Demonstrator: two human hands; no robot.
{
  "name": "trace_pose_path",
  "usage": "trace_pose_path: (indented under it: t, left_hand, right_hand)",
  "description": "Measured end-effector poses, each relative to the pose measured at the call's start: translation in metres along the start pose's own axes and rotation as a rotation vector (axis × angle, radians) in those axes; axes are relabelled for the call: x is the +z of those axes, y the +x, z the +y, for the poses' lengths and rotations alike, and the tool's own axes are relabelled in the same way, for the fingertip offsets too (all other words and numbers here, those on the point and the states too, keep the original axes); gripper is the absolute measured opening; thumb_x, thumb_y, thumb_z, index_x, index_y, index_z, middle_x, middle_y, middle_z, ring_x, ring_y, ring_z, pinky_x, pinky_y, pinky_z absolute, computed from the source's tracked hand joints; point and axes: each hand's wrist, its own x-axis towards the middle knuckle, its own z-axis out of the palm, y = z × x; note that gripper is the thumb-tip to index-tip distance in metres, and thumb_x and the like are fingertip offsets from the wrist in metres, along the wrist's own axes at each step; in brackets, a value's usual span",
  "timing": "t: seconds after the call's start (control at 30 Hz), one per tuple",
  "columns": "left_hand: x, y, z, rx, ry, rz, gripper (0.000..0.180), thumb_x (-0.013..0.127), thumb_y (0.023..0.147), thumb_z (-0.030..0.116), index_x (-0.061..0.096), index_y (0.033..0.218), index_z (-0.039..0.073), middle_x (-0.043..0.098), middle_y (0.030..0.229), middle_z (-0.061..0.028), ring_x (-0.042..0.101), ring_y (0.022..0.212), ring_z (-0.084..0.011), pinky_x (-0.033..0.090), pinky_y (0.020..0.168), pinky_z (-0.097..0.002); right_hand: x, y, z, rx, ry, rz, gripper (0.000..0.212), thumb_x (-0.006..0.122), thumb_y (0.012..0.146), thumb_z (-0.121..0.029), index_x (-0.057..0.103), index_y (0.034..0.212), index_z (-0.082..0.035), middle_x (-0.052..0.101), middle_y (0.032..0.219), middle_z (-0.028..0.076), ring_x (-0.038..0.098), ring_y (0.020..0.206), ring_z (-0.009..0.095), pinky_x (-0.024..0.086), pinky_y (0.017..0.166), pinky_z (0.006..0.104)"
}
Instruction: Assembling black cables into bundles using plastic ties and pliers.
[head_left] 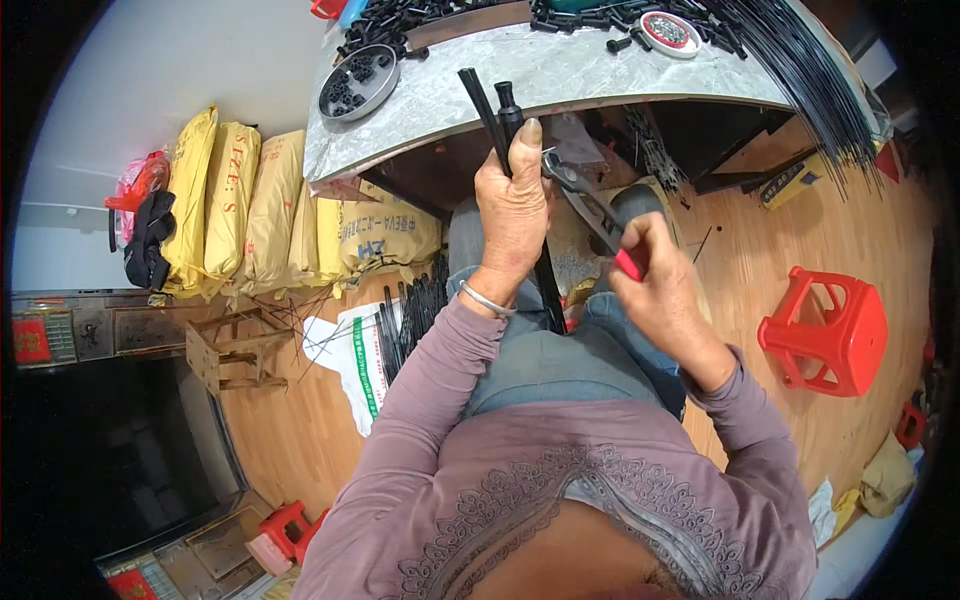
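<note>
Head view, twelve o'clock: what's held?
— Black rods [479, 103] and a flared black tube [508, 112], fingers of the left hand [512, 205] wrapped around them.
— One-thirty?
— Pliers [592, 207], gripped in the fingers of the right hand [655, 285], tip near the left hand.
— Tabletop [430, 95], eleven o'clock?
— Round dish [378, 92] of black pieces [346, 98].

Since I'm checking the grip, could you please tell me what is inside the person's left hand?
Black rods and a black fitting stick out above the left hand; the gripped parts are covered, so how they lie there cannot be seen.
</note>
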Motion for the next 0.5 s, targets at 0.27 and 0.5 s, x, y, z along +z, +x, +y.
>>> trace_pose_path:
  t: [0.27, 0.5]
  left_hand:
    - [0.0, -0.006, 0.008, -0.042, -0.074, -0.038, 0.057, 0.05, 0.086, 0.065, 0.045, 0.075, 0.009, 0.034, 0.049, 0.0043, 0.033, 0.036, -0.0061, 0.026, 0.033, -0.0232]
    - [0.004, -0.005, 0.009, -0.037, -0.008, 0.032, 0.053, 0.061, 0.083, 0.059, 0.043, 0.073, 0.01, 0.033, 0.046, 0.0047, 0.033, 0.034, -0.0062, 0.026, 0.031, -0.0233]
  right_hand:
    - [-0.046, 0.041, -0.009, -0.606, -0.558, 0.13, 0.054, 0.068, 0.056, 0.008, 0.048, 0.103, -0.007, 0.053, 0.099, 0.009, 0.052, 0.092, 0.028, 0.036, 0.082, 0.04]
    - [-0.048, 0.04, 0.003, -0.526, -0.671, 0.059, 0.042, 0.066, 0.059, 0.009, 0.052, 0.096, -0.006, 0.055, 0.092, 0.009, 0.055, 0.086, 0.029, 0.042, 0.073, 0.0377]
